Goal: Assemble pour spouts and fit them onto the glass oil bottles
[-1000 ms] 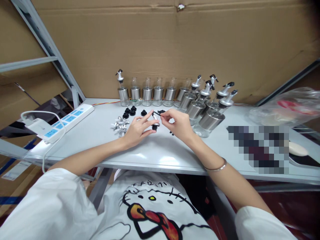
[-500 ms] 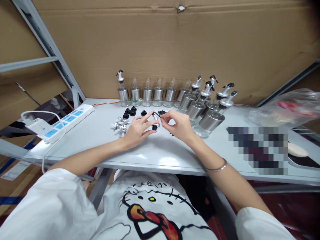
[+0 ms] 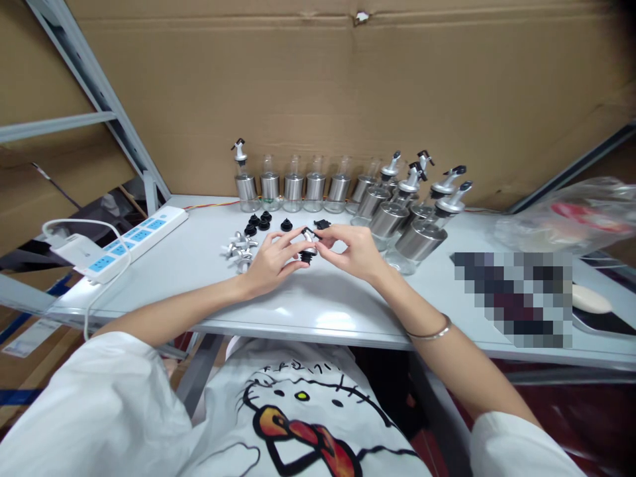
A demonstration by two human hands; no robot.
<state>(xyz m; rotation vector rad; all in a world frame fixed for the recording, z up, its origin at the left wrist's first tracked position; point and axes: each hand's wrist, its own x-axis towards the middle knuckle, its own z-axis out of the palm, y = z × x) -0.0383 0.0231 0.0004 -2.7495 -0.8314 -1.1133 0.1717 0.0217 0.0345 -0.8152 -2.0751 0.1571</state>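
Just above the table, between my hands, is a pour spout (image 3: 308,254) with a silver body, a ribbed black stopper below and a black flip cap at its top. My left hand (image 3: 268,266) grips the spout's body from the left, fingers closed round it. From the right, the thumb and fingertips of my right hand (image 3: 354,250) pinch at the upper part, by the black cap; the fingers partly hide the contact. Loose black stoppers (image 3: 263,222) and silver spout bodies (image 3: 239,246) lie to the left. A small black heap of parts (image 3: 322,224) lies behind my right fingers.
Glass bottles with steel sleeves (image 3: 316,185) line the back. More bottles fitted with spouts (image 3: 422,237) cluster at the right. On the left lies a power strip (image 3: 142,240) with a white cable. A plastic bag (image 3: 561,212) and a blurred-out object (image 3: 517,298) occupy the right side.
My right hand has shifted slightly left and down, closing in on the top of the spout. The black cap now sits lower against the spout, and my left hand stays nearly in place.
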